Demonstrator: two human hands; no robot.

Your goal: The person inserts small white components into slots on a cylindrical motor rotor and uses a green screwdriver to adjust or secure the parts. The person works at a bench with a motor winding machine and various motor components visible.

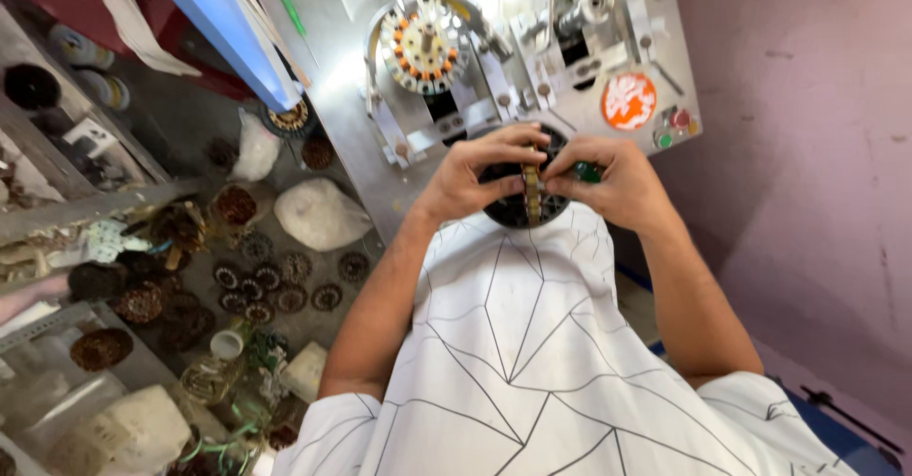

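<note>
- While our fingertips [528, 140] met at its top edge, we held a wound stator [532, 193] edge-on between both hands, just above our white shirt [532, 343].
- Our left hand [472, 174] curled round its left side, fingers pressed together over the rim.
- Our right hand [616, 183] gripped the right side the same way, with a small green thing [588, 172] tucked under its fingers; we could not tell what it was.
- The stator hung in front of the winding machine [513, 67], just below another stator [425, 47] with orange slots mounted on it.
- An orange round sticker [628, 101] and coloured buttons [673, 128] sat on the machine's panel to the right.
- On the floor to our left lay many dark coils [271, 281], two white sacks [321, 214] and a blue bar [228, 25].
</note>
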